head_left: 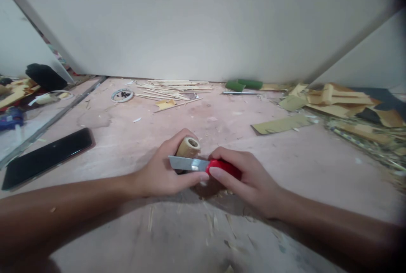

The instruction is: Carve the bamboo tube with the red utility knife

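Note:
My left hand (pixel 161 171) is wrapped round a short tan bamboo tube (pixel 187 147), its hollow end tilted up and facing me. In my right hand (pixel 245 175) is a utility knife (pixel 223 168) with a red handle. The knife's wide metal blade (pixel 181 163) points left and lies across the near side of the tube. My left thumb stretches along below the blade, its tip close to the red handle. The lower part of the tube is hidden behind the blade and my left hand.
Thin sticks (pixel 171 89) lie along the back beside a small round lid (pixel 122 95) holding dark bits. Green tubes (pixel 244 84) rest further right. Bamboo scraps (pixel 339 101) are piled at right. A phone (pixel 50 156) lies at left. Shavings (pixel 209 224) litter the near surface.

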`<control>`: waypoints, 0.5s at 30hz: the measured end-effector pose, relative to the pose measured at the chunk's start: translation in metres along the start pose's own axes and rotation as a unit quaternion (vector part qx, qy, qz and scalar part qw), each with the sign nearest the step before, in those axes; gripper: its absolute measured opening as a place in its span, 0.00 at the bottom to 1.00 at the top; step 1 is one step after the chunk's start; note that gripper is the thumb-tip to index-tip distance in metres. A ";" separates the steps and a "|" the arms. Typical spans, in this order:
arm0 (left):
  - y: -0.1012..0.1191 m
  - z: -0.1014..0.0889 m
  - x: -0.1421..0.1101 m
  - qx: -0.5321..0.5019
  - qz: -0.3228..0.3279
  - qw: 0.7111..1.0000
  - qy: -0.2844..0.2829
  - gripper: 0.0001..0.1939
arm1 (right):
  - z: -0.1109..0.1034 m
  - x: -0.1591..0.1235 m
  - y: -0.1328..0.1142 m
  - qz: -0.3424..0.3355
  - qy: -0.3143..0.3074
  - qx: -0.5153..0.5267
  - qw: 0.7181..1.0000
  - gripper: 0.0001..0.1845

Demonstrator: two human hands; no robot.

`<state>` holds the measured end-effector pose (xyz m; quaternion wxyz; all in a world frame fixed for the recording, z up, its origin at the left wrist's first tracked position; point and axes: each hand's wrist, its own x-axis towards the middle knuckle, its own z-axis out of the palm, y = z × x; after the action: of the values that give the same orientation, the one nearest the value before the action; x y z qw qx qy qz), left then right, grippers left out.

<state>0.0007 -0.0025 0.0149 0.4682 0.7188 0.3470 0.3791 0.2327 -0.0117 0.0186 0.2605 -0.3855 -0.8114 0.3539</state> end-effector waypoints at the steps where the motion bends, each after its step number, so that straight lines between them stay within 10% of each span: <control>1: 0.000 0.000 0.000 0.001 -0.002 1.000 0.001 0.21 | 0.000 0.000 0.000 -0.001 -0.002 -0.002 1.000 0.16; 15: 0.000 -0.001 0.000 -0.024 -0.013 0.999 -0.029 0.22 | -0.001 0.000 0.001 -0.003 -0.021 -0.016 1.000 0.16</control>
<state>0.0003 -0.0020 0.0152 0.5002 0.7134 0.3333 0.3602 0.2337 -0.0108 0.0187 0.2380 -0.3795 -0.8234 0.3484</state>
